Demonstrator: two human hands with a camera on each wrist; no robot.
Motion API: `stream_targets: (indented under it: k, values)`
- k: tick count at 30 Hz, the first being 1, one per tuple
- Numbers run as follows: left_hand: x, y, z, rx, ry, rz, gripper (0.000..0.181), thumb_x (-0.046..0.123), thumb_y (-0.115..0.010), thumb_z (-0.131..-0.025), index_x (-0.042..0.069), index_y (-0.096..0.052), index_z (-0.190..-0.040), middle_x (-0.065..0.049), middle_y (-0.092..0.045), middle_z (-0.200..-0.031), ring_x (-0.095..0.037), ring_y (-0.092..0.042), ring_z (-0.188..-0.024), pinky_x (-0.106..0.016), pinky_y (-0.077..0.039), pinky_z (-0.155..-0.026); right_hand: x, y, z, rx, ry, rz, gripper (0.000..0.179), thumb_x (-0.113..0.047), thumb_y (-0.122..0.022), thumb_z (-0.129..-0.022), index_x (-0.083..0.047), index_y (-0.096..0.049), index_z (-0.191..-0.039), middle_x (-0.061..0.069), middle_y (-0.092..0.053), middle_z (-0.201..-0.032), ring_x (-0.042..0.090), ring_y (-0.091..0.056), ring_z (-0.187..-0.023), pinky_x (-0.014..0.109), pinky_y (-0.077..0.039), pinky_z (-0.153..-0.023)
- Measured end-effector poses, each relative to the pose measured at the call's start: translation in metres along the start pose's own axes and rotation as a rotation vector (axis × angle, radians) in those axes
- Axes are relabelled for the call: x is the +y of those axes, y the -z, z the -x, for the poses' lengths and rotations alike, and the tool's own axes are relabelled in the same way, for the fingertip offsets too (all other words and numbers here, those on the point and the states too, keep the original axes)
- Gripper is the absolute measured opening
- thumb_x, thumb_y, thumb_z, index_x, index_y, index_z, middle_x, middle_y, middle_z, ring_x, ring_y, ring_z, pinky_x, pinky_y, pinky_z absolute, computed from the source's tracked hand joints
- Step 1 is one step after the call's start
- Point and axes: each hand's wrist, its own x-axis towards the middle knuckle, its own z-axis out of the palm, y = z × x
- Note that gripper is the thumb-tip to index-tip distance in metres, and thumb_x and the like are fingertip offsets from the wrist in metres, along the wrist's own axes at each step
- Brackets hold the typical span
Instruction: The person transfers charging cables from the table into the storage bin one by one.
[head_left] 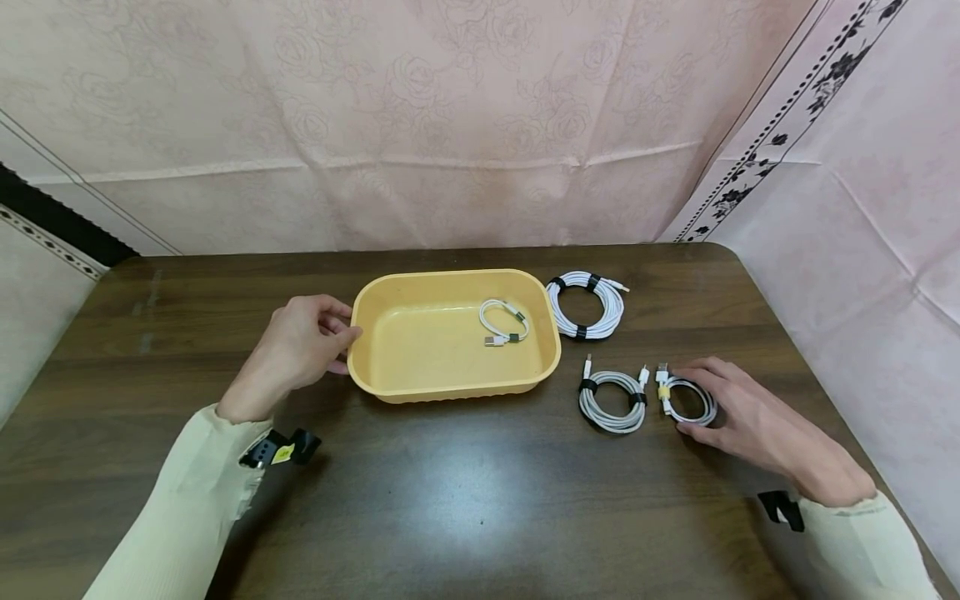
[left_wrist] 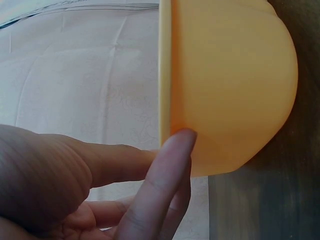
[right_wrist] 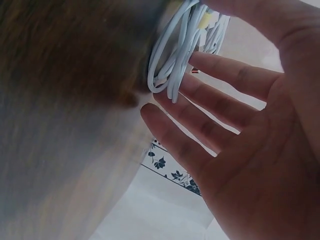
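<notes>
My left hand [head_left: 303, 342] pinches the left rim of a shallow yellow plastic basin [head_left: 420, 390], thumb at the rim and a finger against the outer wall [left_wrist: 235, 75]. Inside the basin, toward its right, lies a small coiled white USB cable [head_left: 497, 340]. At the right, my right hand [head_left: 742, 412] holds a coiled white cable with a yellow tie [head_left: 708, 404] between thumb and fingers, low over the table. The right wrist view shows the fingers reaching along the loops [right_wrist: 172, 65].
Left of the right hand lies another coiled cable with black ties [head_left: 611, 425]. Behind it a larger white coil [head_left: 611, 321] sits against the basin's right side. The brown wooden table [head_left: 450, 500] ends at a patterned pink cloth [head_left: 450, 167] behind.
</notes>
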Motion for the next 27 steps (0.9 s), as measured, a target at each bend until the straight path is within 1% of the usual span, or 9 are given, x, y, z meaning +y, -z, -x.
stream_targets:
  k: [4,8,16,22,27]
  values:
    - [0.0001,-0.0001,-0.0001,0.001,0.002,0.000,0.037,0.012,-0.061,-0.102,-0.008,-0.054,-0.133,-0.024,-0.064,-0.111,-0.015,-0.072,-0.076,-0.036,-0.067,-0.073,0.0006,-0.0001,-0.0006,-0.003,-0.002,0.005,0.060,-0.016,-0.091,-0.073,-0.001,-0.065,-0.125,0.011,-0.065,-0.120,0.030,-0.063,-0.112,0.026,-0.043,-0.093]
    - [0.0002,-0.0002,-0.0001,0.000,0.001,0.001,0.038,0.012,-0.061,-0.102,-0.008,-0.054,-0.133,-0.024,-0.064,-0.112,-0.015,-0.073,-0.076,-0.036,-0.067,-0.072,0.0008,-0.0006,-0.0009,0.005,0.002,0.001,0.058,-0.014,-0.090,-0.072,-0.002,-0.066,-0.123,0.010,-0.066,-0.118,0.029,-0.062,-0.111,0.025,-0.042,-0.093]
    - [0.0006,0.0003,-0.0002,-0.004,0.008,-0.007,0.039,0.013,-0.061,-0.102,-0.008,-0.053,-0.134,-0.024,-0.063,-0.112,-0.015,-0.073,-0.074,-0.037,-0.067,-0.072,0.0012,-0.0003,-0.0017,0.020,0.006,-0.022,0.057,-0.011,-0.091,-0.069,-0.005,-0.068,-0.120,0.007,-0.066,-0.116,0.027,-0.062,-0.109,0.013,-0.037,-0.092]
    - [0.0006,0.0002,-0.0009,-0.002,0.007,-0.007,0.039,0.013,-0.062,-0.102,-0.008,-0.053,-0.134,-0.024,-0.063,-0.111,-0.015,-0.073,-0.074,-0.037,-0.067,-0.072,0.0016,0.0017,-0.0012,0.024,0.011,-0.019,0.056,-0.012,-0.091,-0.069,-0.006,-0.068,-0.120,0.006,-0.066,-0.116,0.026,-0.063,-0.109,0.010,-0.036,-0.093]
    - [0.0006,0.0004,-0.0007,0.001,0.014,-0.011,0.038,0.013,-0.061,-0.102,-0.007,-0.053,-0.134,-0.024,-0.063,-0.111,-0.015,-0.073,-0.073,-0.037,-0.067,-0.072,0.0021,0.0032,-0.0013,0.040,0.024,-0.017,0.057,-0.013,-0.091,-0.068,-0.007,-0.069,-0.120,0.005,-0.066,-0.116,0.024,-0.062,-0.108,0.006,-0.033,-0.094]
